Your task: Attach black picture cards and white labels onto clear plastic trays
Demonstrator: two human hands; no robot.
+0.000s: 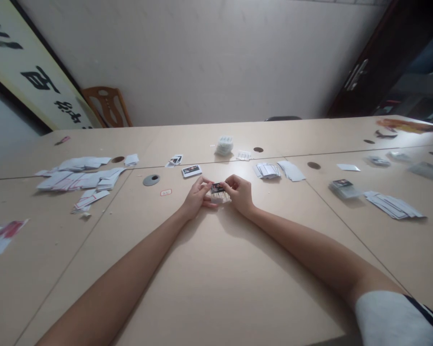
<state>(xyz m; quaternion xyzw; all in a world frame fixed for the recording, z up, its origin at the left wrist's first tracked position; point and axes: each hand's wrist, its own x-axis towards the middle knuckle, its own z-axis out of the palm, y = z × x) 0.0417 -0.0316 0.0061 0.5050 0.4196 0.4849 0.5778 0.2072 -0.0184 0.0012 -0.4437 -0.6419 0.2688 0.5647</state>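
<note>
Between both hands, above the middle of the table, is a small clear pack [220, 196] with pale sticks or strips inside and a dark printed card [217, 188] at its top. My left hand [196, 199] grips its left side, thumb on top and fingers underneath. My right hand [241, 193] pinches the card's right edge. Just beyond the left hand lies a stack of dark-faced, white-bordered cards [191, 171]. A small red-framed label [166, 192] rests to the left.
Farther back stand stacked clear plastic trays [224, 145], with one flat tray [244, 155] beside them. White paper piles [81, 179] cover the left. On the right are white cards [267, 170], clear packs [344, 188] and fanned papers [394, 205]. Round cable holes [313, 165] pierce the table.
</note>
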